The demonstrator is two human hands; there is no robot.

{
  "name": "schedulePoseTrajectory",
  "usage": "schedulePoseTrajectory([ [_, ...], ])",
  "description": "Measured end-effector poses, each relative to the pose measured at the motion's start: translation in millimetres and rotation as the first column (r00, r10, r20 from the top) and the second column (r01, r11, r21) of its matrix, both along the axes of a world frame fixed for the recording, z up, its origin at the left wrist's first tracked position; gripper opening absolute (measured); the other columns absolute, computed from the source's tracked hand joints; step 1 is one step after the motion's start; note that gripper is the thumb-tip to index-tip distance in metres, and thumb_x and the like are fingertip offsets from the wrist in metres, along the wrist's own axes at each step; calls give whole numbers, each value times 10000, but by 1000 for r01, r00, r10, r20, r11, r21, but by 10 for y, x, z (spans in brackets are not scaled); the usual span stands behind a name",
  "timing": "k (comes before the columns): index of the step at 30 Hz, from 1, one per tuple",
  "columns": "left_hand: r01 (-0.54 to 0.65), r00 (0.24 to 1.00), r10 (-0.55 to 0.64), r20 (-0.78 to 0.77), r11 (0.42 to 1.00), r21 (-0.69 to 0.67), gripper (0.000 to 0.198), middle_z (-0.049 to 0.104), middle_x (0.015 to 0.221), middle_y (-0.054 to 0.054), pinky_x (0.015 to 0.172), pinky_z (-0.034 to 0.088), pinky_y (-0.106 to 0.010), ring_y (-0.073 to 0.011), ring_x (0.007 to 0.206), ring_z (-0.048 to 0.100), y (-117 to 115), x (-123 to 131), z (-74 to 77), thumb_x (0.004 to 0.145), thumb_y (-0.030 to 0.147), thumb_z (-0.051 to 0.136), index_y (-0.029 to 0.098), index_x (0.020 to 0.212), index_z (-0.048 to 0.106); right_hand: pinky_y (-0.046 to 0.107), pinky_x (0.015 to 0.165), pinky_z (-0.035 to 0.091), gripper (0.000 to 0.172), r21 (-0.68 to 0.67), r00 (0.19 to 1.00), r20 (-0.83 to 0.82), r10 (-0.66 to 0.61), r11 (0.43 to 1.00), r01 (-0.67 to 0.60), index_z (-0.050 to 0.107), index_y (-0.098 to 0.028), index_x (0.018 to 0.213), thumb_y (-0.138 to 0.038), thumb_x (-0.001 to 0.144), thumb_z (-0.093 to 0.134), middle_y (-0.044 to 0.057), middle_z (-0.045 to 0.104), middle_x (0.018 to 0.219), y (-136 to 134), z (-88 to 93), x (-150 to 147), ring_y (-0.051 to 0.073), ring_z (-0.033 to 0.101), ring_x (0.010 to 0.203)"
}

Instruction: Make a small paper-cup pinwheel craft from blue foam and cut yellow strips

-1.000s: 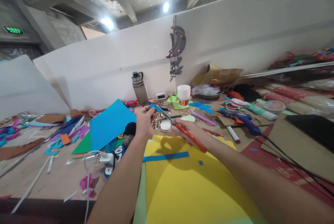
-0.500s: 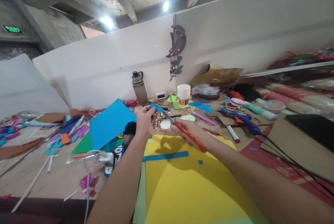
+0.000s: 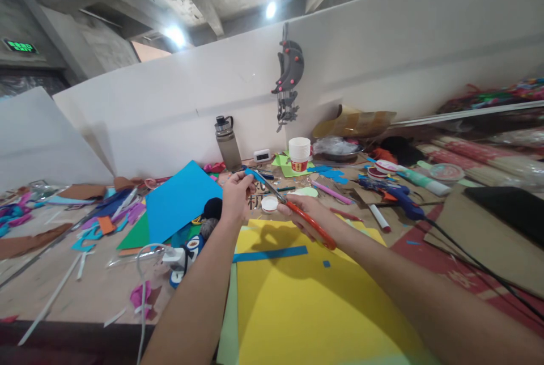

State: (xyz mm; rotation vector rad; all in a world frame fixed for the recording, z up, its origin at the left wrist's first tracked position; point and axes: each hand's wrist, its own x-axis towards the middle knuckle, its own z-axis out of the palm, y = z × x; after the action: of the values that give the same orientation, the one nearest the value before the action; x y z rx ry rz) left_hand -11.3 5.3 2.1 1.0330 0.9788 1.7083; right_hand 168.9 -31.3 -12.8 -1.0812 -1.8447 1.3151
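Observation:
My left hand (image 3: 235,196) pinches a small blue paper piece (image 3: 251,174) above the table. My right hand (image 3: 306,216) is closed round red-handled scissors (image 3: 297,212), whose blades reach up-left to the blue piece. Below both hands lies a large yellow sheet (image 3: 306,302) with a blue paper strip (image 3: 270,254) and a small blue scrap (image 3: 326,264) on it.
A big blue sheet (image 3: 181,200) and a green sheet lie to the left among coloured scraps. A grey bottle (image 3: 226,144), paper cups (image 3: 299,154), a white lid (image 3: 269,204), a blue glue gun (image 3: 397,192) with a black cord and markers lie beyond. A white wall stands behind.
Almost nothing: both hands and the scissors hold their place, with only a slight shift of the view.

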Motion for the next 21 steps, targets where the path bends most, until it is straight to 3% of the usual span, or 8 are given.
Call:
schedulePoseTrajectory([
  [12, 41, 995, -34, 94, 997, -68, 213, 563, 525, 19, 459, 363, -178, -62, 470, 496, -8, 8, 1, 578, 206, 736, 144, 628, 539, 172, 285, 228, 335, -94, 997, -38, -60, 994, 56, 452, -218, 744, -533, 764, 565, -109, 345, 422, -113, 99, -70, 53, 301, 287],
  [21, 94, 943, -55, 329, 990, -103, 114, 644, 622, -33, 542, 460, -200, -76, 528, 561, -4, 80, -34, 613, 131, 680, 126, 639, 569, 214, 432, 360, 339, 83, 999, -33, -37, 996, 40, 462, -205, 789, -537, 787, 529, -76, 427, 509, -3, 18, -27, 89, 422, 429],
])
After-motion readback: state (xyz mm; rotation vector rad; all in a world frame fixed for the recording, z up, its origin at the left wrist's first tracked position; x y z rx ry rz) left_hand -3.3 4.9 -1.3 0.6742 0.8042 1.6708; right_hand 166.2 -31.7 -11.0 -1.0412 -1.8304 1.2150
